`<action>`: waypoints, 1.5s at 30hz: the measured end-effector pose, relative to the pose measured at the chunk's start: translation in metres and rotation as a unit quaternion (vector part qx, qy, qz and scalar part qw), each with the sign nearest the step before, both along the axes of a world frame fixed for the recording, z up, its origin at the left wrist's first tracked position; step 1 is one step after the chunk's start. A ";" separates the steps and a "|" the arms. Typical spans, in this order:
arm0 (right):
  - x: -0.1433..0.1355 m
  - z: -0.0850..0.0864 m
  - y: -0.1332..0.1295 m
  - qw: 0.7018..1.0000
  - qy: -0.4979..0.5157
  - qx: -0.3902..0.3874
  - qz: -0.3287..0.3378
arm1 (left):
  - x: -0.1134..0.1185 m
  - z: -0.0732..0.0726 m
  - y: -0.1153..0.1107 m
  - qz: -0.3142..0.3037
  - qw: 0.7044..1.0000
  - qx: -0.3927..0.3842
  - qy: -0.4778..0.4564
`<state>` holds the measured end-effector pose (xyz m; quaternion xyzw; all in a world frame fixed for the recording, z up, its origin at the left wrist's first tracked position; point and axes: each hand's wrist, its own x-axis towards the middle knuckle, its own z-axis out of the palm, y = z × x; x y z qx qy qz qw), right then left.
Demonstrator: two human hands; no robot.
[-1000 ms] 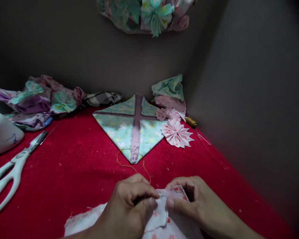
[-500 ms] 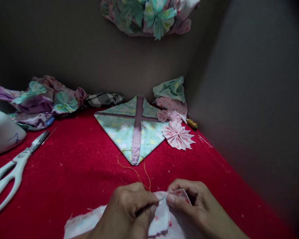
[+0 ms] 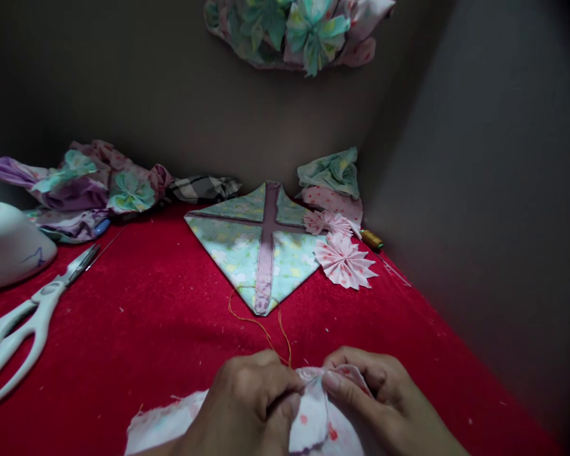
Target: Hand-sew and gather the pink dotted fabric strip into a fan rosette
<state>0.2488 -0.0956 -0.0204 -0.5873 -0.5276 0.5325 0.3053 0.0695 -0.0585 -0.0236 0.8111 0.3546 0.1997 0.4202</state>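
Observation:
A white cloth with red dots (image 3: 313, 415) is pinched between my two hands at the bottom of the view. My left hand (image 3: 247, 399) is closed on its left part, thumb and forefinger together near the top edge. My right hand (image 3: 380, 392) grips a folded edge just to the right, thumb in front. An orange thread (image 3: 251, 320) runs from the cloth's top edge by my left fingers and loops over the tip of a green patterned diamond piece (image 3: 223, 250) with a mauve cross. Whether a needle is between my fingers cannot be seen.
White-handled scissors (image 3: 33, 316) and a white bottle-like object (image 3: 14, 244) are at the left. Pink pleated fabric flowers (image 3: 344, 261) and a thread spool (image 3: 371, 239) lie right of the diamond. Crumpled fabric pieces (image 3: 90, 177) line the back wall; a floral fabric piece (image 3: 294, 35) hangs above.
The view has shifted slightly, so things on the table appear a little further right. Both hands keep their hold on the dotted cloth, with hardly any movement.

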 end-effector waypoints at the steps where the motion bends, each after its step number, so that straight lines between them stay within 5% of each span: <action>1: 0.000 0.000 0.000 1.000 -0.003 -0.001 -0.001 | 0.000 0.001 0.000 -0.002 1.000 -0.004 0.005; 32: 0.000 0.001 0.000 0.998 -0.062 -0.010 -0.002 | 0.004 0.008 0.006 -0.021 0.998 -0.039 0.035; 45: 0.002 -0.001 0.006 0.994 0.101 -0.043 -0.014 | 0.002 0.010 0.017 -0.039 0.998 0.015 0.037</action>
